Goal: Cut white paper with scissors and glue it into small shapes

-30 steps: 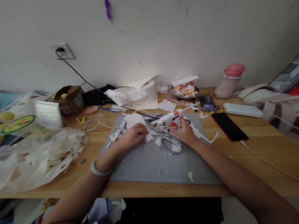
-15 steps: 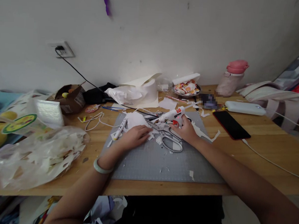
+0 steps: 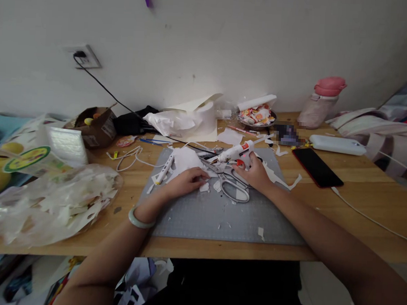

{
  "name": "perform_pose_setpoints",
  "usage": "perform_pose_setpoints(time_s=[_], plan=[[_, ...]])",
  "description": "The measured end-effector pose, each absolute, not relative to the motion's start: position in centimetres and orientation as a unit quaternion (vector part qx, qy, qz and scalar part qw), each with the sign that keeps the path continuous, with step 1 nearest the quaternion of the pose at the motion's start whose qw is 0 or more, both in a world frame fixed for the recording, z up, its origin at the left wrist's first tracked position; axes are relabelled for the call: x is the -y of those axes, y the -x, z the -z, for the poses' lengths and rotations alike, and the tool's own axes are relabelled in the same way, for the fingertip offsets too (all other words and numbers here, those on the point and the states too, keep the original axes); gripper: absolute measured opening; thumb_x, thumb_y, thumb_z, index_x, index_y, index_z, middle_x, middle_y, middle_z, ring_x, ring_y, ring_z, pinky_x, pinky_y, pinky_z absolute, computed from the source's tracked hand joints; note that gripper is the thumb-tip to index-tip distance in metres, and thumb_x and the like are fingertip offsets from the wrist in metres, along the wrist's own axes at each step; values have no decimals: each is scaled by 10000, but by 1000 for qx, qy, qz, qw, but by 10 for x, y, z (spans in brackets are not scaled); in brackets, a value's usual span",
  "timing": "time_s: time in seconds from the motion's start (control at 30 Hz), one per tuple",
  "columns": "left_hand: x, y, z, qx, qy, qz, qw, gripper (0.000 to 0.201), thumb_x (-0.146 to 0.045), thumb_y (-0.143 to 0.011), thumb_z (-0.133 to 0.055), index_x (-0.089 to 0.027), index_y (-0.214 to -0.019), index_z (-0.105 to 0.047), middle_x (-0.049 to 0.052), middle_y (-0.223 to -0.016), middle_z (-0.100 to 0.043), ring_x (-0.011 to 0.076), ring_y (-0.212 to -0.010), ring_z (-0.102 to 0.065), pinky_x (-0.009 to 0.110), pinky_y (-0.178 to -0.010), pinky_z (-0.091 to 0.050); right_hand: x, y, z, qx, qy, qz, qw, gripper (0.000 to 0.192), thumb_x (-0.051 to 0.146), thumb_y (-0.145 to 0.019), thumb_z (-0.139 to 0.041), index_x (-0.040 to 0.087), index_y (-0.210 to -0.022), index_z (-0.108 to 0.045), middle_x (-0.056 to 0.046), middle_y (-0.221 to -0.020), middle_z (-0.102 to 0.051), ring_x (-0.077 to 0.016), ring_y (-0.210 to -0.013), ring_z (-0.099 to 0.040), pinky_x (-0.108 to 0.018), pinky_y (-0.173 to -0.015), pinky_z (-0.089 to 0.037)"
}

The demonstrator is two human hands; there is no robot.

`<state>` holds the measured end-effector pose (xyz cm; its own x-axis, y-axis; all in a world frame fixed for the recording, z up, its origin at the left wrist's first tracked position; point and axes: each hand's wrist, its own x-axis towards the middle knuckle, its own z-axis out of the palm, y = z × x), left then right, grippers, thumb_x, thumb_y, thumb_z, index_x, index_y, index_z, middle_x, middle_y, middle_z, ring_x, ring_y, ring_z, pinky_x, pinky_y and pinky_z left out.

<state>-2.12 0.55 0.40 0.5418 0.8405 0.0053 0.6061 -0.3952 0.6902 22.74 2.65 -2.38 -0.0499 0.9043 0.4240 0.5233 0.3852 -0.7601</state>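
My left hand lies flat on a white paper piece on the grey cutting mat, pressing it down. My right hand grips the handle of a white glue gun, whose nozzle points left toward the paper. Silver scissors lie on the mat between my hands, partly under my right hand. A white pen-like tool rests at the mat's left edge. Small paper scraps are scattered over the mat.
A clear plastic bag of paper cuttings sits at left, a cardboard box behind it. A black phone, white power bank, pink bottle and a bowl of sweets stand at right and back. White cables cross the wooden desk.
Both hands have stayed almost in place on the paper and the glue gun; the camera has tilted slightly, shifting the scene upward.
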Motion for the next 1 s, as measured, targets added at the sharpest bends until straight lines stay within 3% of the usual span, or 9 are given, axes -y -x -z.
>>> perform_pose_setpoints(time_s=[0.27, 0.6, 1.0], plan=[[-6, 25, -7, -447, -763, -191, 427, 295, -289, -671, -655, -187, -947, -670, 16, -749, -594, 143, -643, -500, 241, -604, -395, -27, -227, 24, 701, 515, -197, 453, 310, 413, -676, -623, 220, -875, -485, -58, -809, -630, -233, -727, -606, -374, -664, -505], [-6, 25, -3, -436, -787, -190, 393, 322, -224, -634, -677, -198, -955, -675, 39, -882, -633, 135, -654, -503, 251, -620, -418, -25, -226, 20, 702, 517, -193, 449, 355, 403, -671, -619, 198, -941, -513, -81, -856, -636, -249, -771, -615, -388, -700, -499], [-5, 24, -5, -420, -819, -153, 360, 260, -273, -748, -598, -195, -992, -646, 59, -958, -621, 153, -704, -517, 269, -661, -420, -25, -226, 21, 700, 514, -202, 453, 347, 395, -660, -624, 200, -923, -508, -89, -872, -646, -256, -785, -621, -392, -712, -500]])
